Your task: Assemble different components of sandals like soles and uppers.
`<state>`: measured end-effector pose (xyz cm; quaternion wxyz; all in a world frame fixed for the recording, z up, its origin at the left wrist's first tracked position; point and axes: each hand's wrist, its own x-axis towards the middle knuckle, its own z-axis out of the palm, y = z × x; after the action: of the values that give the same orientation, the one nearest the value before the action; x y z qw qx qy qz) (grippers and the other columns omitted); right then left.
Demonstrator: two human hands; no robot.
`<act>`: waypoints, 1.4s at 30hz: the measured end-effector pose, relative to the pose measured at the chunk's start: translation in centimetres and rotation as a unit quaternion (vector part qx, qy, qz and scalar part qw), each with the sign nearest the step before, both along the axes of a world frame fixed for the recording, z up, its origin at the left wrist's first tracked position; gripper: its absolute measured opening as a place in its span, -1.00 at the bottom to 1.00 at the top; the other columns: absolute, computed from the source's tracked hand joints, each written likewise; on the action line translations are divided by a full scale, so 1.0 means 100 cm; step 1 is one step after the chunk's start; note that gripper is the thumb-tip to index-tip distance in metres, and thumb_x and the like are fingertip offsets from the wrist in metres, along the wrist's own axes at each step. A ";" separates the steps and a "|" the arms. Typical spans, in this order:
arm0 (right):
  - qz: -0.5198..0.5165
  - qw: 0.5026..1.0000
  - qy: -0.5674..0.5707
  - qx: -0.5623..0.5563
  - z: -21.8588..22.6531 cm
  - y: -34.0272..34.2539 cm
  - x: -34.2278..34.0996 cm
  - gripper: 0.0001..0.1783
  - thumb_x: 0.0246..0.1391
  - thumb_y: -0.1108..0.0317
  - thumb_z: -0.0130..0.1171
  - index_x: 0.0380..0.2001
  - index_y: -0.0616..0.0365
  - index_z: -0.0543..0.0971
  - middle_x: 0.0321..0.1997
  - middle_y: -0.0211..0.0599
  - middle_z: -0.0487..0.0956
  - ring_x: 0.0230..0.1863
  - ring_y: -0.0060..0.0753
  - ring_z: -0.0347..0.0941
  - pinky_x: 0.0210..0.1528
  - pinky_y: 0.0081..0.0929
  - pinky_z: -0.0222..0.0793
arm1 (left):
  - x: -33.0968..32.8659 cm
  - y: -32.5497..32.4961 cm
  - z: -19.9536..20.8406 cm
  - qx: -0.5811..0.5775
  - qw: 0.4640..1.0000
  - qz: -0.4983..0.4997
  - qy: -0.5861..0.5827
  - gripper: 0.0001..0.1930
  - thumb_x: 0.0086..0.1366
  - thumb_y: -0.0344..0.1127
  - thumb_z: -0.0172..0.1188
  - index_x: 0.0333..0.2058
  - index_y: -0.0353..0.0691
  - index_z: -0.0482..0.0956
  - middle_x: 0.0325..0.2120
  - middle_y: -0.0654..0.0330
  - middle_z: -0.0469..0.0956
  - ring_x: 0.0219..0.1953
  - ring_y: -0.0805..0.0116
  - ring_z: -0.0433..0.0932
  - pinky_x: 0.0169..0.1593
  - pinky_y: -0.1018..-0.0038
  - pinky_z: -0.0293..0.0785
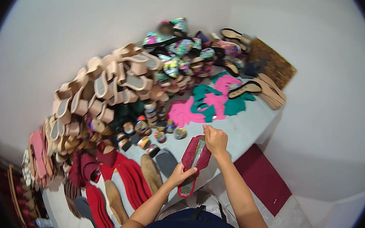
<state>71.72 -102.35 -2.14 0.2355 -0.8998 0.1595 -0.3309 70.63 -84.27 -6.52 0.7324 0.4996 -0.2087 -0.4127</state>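
Person's left hand (181,175) grips a dark red shoe upper (191,152), right hand (215,140) curls beside its top, whether holding anything unclear.

Our widest opening is the bare strip of white table (243,125) beyond the right hand (215,141), running toward the tan soles (272,93), which block its far end. Ahead, pink cloth (182,112) and green cloth (236,105) lie low, so we could cross above them, but the heap of patterned sandals (179,47) rises behind. To our left, small patterned blocks (180,133) and piled beige sandals (103,84) shut off a low path. The red shoe (191,151) in the left hand (182,176) fills the room between our hands, with a grey sole (166,162) crowding its left side
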 end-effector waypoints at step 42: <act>-0.162 0.977 0.008 0.135 -0.015 -0.266 -0.071 -0.61 0.05 0.01 -0.12 -0.55 0.15 0.23 -0.77 -0.12 0.39 -0.66 0.03 0.36 -0.64 -0.17 0.19 | -0.036 -0.265 -0.004 0.090 0.991 -0.098 0.017 -0.74 0.10 -0.37 0.12 -0.24 -0.35 0.36 -0.41 0.15 0.50 -0.41 0.46 0.50 -0.31 0.58 0.43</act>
<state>64.66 -128.91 -3.69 0.2963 -0.8246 0.3485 -0.3327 67.04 -110.81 -6.88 0.6444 0.5334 -0.2062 -0.5077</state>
